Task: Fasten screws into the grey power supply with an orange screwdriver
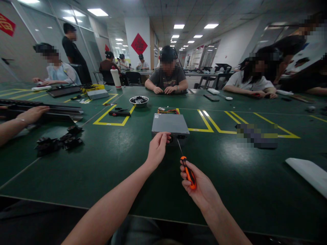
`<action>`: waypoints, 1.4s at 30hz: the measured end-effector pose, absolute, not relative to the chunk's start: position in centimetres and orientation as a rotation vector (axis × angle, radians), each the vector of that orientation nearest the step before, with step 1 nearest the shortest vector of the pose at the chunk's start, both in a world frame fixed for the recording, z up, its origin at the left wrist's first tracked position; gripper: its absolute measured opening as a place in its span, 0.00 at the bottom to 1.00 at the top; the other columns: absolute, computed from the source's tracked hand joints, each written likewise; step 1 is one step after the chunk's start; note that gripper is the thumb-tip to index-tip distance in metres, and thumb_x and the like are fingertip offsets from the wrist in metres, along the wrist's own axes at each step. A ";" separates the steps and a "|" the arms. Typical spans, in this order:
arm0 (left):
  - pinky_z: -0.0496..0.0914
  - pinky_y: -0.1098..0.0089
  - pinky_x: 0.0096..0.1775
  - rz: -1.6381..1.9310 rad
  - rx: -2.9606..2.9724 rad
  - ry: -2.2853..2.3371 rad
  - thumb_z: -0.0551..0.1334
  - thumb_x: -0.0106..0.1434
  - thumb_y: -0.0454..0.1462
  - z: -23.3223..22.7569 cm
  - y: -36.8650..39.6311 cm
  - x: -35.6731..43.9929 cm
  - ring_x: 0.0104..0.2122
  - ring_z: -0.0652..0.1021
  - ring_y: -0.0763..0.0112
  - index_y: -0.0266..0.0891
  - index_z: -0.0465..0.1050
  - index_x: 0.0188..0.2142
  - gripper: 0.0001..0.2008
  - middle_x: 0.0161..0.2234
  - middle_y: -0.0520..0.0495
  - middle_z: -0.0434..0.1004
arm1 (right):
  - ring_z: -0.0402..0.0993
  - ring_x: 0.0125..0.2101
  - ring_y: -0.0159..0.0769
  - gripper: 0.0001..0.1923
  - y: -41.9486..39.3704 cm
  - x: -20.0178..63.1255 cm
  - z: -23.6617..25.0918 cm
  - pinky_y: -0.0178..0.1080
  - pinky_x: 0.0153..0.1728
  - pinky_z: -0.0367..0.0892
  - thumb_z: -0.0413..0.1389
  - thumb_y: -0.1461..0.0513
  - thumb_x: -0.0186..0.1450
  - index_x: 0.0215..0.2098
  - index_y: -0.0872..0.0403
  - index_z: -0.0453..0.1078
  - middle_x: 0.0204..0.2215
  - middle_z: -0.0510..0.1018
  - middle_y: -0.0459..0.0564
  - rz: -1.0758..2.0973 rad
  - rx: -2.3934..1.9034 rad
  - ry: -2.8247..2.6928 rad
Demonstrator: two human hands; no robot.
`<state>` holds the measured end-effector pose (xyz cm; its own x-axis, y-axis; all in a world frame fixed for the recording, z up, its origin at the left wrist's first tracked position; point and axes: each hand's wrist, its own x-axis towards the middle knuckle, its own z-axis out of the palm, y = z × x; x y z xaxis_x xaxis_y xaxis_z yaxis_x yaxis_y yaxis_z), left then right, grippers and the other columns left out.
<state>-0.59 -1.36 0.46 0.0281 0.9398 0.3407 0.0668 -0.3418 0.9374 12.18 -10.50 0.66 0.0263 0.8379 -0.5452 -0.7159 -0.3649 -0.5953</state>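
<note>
One grey metal box [170, 123] sits mid-frame on a green table [120, 180]. The left hand [156, 149] is at its front edge, grip unclear; the right hand [200, 183], lower right of centre, is wrapped around an orange-and-black screwdriver [189, 173] pointing at that front.

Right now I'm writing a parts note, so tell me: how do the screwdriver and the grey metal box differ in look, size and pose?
The screwdriver has an orange-and-black handle and thin shaft; the grey metal box is plain and boxy.
The screwdriver is slim, the box much bulkier.
The screwdriver slants in the right hand, while the box sits flat on the table.
Shared: each has a hand at it, the left hand being at the box's front.
</note>
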 end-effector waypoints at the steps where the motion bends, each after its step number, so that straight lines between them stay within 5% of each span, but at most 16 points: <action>1: 0.67 0.72 0.35 1.432 1.594 1.075 0.49 0.64 0.40 0.5 -1.5 -0.6 0.33 0.73 0.73 0.38 0.69 0.39 0.13 0.34 0.47 0.73 | 0.62 0.18 0.21 0.05 -10.5 12.1 0.7 0.22 0.11 0.54 0.53 0.65 0.60 0.35 0.60 0.68 0.22 0.68 0.46 1.636 -1.054 -0.157; 8: 0.66 0.67 0.45 1.588 2.094 1.157 0.49 0.65 0.35 0.9 -1.7 -0.7 0.42 0.72 0.71 0.39 0.67 0.43 0.11 0.41 0.45 0.71 | 0.61 0.17 0.21 0.05 -10.0 11.6 1.0 0.22 0.10 0.52 0.52 0.65 0.60 0.34 0.60 0.68 0.21 0.68 0.45 1.630 -1.060 -0.140; 14: 0.53 0.59 0.57 1.414 2.652 1.252 0.49 0.61 0.29 0.7 -0.1 -0.4 0.56 0.61 0.68 0.39 0.60 0.53 0.20 0.55 0.46 0.64 | 0.62 0.18 0.22 0.04 -10.0 11.3 0.8 0.22 0.09 0.50 0.56 0.68 0.56 0.31 0.60 0.68 0.22 0.69 0.46 1.536 -1.021 -0.248; 25: 0.55 0.61 0.55 1.273 2.710 1.357 0.51 0.60 0.30 0.5 -0.3 -0.1 0.54 0.64 0.66 0.38 0.63 0.51 0.19 0.53 0.45 0.66 | 0.68 0.21 0.23 0.07 -10.2 11.2 1.5 0.25 0.17 0.63 0.51 0.65 0.62 0.35 0.62 0.68 0.26 0.71 0.49 1.677 -1.036 -0.065; 34: 0.55 0.59 0.54 1.291 2.686 1.384 0.52 0.58 0.29 0.4 -0.3 0.3 0.53 0.65 0.64 0.39 0.63 0.50 0.19 0.51 0.45 0.68 | 0.61 0.16 0.20 0.04 -10.1 10.6 1.2 0.21 0.09 0.49 0.54 0.69 0.58 0.25 0.58 0.64 0.21 0.67 0.44 1.619 -0.872 -0.084; 42: 0.57 0.59 0.52 1.299 2.682 1.444 0.53 0.58 0.29 0.4 -0.1 0.7 0.51 0.66 0.62 0.40 0.65 0.46 0.17 0.50 0.46 0.69 | 0.64 0.17 0.22 0.10 -9.7 10.6 1.4 0.23 0.15 0.60 0.47 0.64 0.64 0.33 0.62 0.67 0.20 0.68 0.46 1.790 -0.870 0.062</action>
